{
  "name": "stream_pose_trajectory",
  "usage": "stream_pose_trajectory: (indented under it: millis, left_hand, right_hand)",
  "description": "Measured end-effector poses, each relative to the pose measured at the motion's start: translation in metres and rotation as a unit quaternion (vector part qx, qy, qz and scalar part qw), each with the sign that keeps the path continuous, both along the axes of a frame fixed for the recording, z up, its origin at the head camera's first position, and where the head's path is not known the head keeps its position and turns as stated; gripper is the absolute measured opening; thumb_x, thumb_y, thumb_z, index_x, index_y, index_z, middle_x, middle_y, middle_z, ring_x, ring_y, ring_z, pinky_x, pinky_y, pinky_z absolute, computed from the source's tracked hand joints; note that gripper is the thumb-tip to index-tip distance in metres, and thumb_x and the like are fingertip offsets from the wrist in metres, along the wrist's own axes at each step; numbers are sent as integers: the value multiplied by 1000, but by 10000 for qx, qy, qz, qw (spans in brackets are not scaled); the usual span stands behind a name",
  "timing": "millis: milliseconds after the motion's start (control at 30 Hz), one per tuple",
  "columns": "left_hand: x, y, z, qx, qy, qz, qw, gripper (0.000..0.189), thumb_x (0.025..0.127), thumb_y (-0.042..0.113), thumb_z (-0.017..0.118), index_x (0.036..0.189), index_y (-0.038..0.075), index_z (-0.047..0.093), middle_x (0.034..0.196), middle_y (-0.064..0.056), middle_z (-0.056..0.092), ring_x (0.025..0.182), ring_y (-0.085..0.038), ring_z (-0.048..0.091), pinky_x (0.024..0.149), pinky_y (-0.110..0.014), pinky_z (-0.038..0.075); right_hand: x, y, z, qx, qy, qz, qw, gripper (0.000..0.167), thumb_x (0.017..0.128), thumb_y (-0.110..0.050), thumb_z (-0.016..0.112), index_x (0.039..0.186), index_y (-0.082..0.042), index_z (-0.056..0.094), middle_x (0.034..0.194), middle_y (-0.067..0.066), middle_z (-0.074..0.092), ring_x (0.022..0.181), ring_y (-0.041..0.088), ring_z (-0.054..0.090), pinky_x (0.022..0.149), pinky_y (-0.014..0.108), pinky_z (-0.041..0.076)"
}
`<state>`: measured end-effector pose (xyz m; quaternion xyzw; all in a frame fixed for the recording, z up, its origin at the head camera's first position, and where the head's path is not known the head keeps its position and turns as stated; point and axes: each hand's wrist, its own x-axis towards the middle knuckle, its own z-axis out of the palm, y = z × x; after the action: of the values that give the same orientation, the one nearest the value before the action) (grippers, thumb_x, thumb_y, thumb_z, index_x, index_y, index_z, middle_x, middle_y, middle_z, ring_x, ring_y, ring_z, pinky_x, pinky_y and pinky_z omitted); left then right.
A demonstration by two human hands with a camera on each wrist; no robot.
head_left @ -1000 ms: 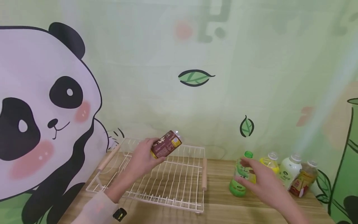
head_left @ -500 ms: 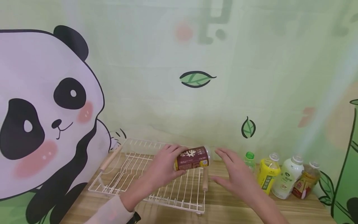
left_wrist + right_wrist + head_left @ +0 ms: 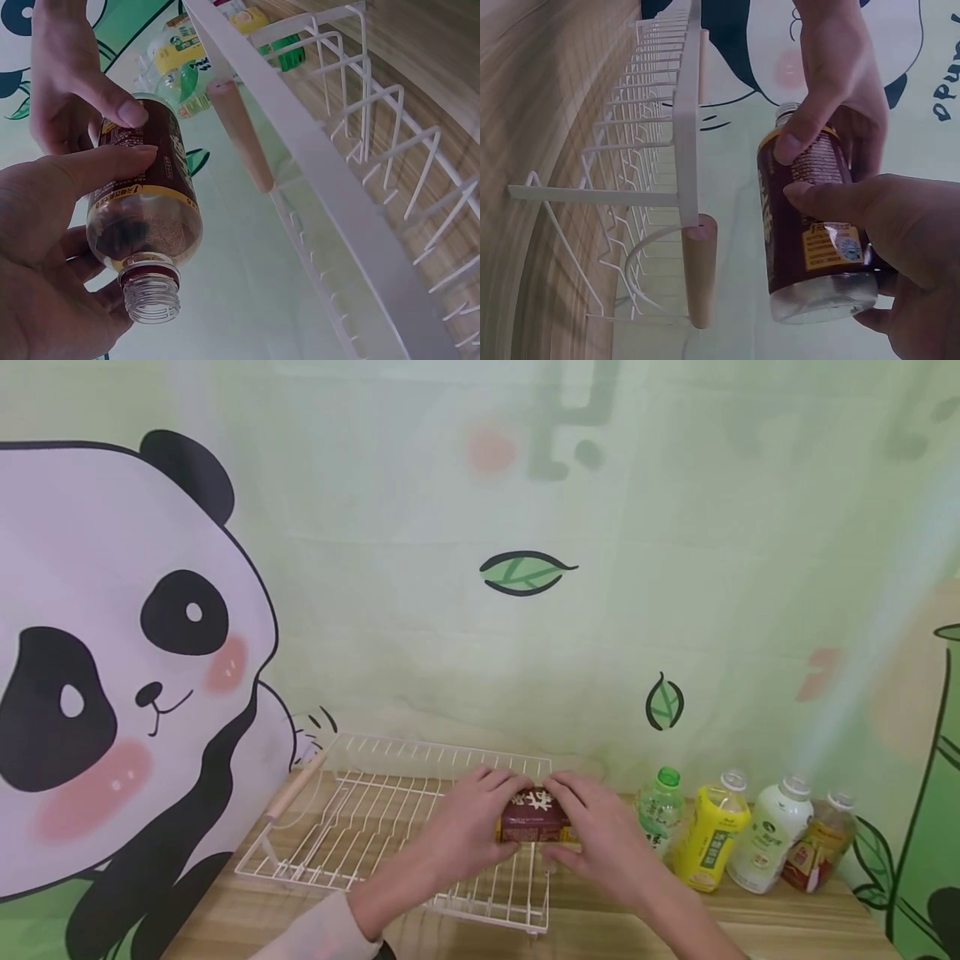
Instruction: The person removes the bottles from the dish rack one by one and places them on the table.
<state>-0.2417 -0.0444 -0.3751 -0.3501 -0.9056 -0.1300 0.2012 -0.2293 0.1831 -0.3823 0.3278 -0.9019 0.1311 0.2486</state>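
Observation:
Both hands grip one plastic drink bottle [image 3: 534, 814] with a dark maroon label, lying roughly sideways in the air over the right end of a white wire dish rack [image 3: 304, 165]. My left hand [image 3: 453, 831] holds its neck end, the thumb across the label. At the base end my right hand [image 3: 611, 843] has its thumb on the label and fingers around the far side. The left wrist view shows the bottle's open, capless threaded neck [image 3: 151, 296]. In the right wrist view, its clear base [image 3: 825, 300] juts past the label. Fingers behind the bottle are partly hidden.
On the wooden table right of the rack stand a green-capped bottle [image 3: 660, 806], a yellow-labelled bottle [image 3: 712, 839], a white bottle [image 3: 772, 839] and a brown bottle [image 3: 821, 847]. The rack has wooden handles [image 3: 297, 787]. A panda-print cloth [image 3: 450, 652] hangs behind.
My left hand has carried the maroon bottle rightward and lower, turning it level. My right hand has come left from near the green-capped bottle and now grips the maroon bottle's base end.

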Motion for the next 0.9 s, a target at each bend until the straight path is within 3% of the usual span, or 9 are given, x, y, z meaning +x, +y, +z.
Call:
stream_pose_trajectory:
  millis: [233, 433, 633, 733, 900]
  left_hand:
    - [2, 3, -2, -130, 192, -56, 9997, 75, 76, 27, 97, 140, 13, 63, 133, 2, 66, 120, -18, 59, 107, -32, 51]
    - [2, 5, -3, -285, 130, 64, 9995, 77, 77, 30, 97, 143, 15, 62, 133, 3, 66, 119, -16, 59, 106, -31, 51]
    - [1, 5, -3, -543, 208, 80, 9983, 77, 82, 38, 93, 147, 15, 58, 138, 0, 63, 126, -19, 58, 109, -33, 51]
    - [0, 0, -1, -342, -181, 22, 9992, 87, 85, 42, 91, 155, 11, 50, 148, -6, 57, 134, -24, 56, 112, -38, 50]
    - [-1, -19, 5, 367, -870, 93, 9955, 106, 84, 51, 88, 164, 8, 34, 162, -14, 44, 146, -33, 46, 119, -47, 43]
  right_hand:
    - [0, -3, -3, 99, 12, -132, 9999, 76, 75, -28, 99, 138, -3, 64, 133, 9, 66, 123, 30, 61, 108, 53, 51]
    - [1, -3, -2, 174, -1, -82, 9998, 73, 75, -25, 99, 136, -5, 64, 130, 8, 66, 121, 29, 61, 107, 51, 52]
    - [1, -1, 0, 210, -81, -72, 9997, 73, 76, -24, 99, 137, -4, 64, 131, 7, 66, 120, 28, 62, 105, 50, 53]
    - [0, 3, 0, 140, -22, -163, 9998, 74, 75, -24, 99, 137, -2, 63, 131, 10, 65, 119, 30, 63, 103, 50, 55]
    - [-2, 14, -5, -344, -59, -314, 9989, 78, 73, -18, 100, 138, 0, 61, 132, 13, 64, 119, 33, 63, 101, 52, 56]
